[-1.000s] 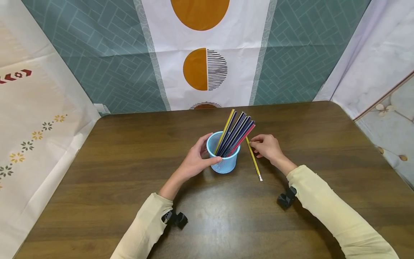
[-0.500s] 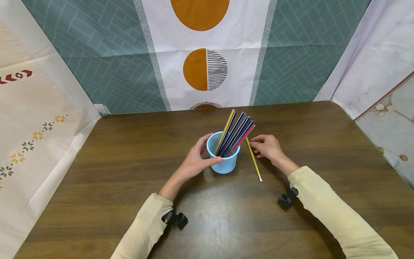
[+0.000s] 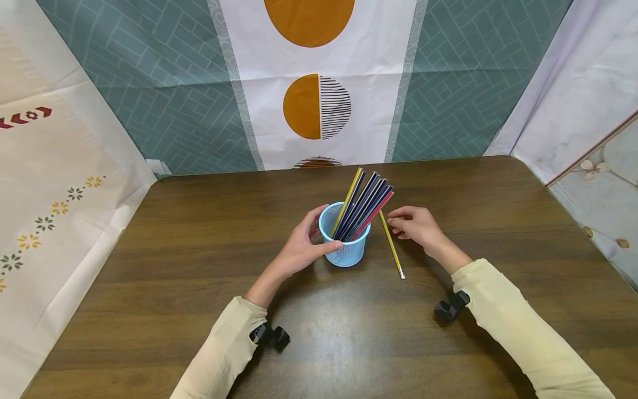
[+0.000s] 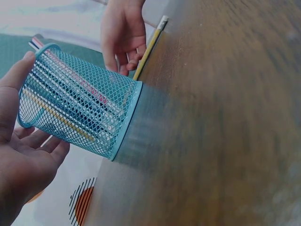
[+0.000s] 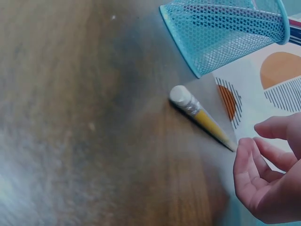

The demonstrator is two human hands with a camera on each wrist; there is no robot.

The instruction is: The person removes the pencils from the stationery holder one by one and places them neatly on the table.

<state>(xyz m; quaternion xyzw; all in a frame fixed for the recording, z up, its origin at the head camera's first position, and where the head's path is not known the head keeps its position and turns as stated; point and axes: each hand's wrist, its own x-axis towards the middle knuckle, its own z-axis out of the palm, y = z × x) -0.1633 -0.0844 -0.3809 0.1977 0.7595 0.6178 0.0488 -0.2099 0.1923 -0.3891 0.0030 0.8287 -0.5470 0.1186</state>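
The left hand (image 3: 302,244) grips the blue mesh cup (image 3: 351,255) from its left side, the thumb over the near part of the rim and the fingers round towards the back, so this grip is as wide as the cup. The right hand (image 3: 417,227) holds nothing: its fingers are loosely bent, and the right wrist view shows a small gap between thumb and fingertips. Just to the left of those fingertips lies the yellow pencil (image 3: 391,244), flat on the table (image 3: 199,249) to the right of the cup; whether a fingertip brushes it I cannot tell. The relation that matters is here: the pencil's long axis runs slantwise, its white eraser (image 5: 180,95) towards the person and a little to the right, its other end pointing away and slightly left, and the right hand stands beside that far half. The right hand is clearly the nearer one, since the cup stands between the left hand and the pencil. The cup is upright, and the bunch of pencils (image 3: 363,208) inside it, mostly dark, leans away and to the right, towards the loose pencil's far end. Beyond the table hangs a patterned cloth (image 3: 443,111).
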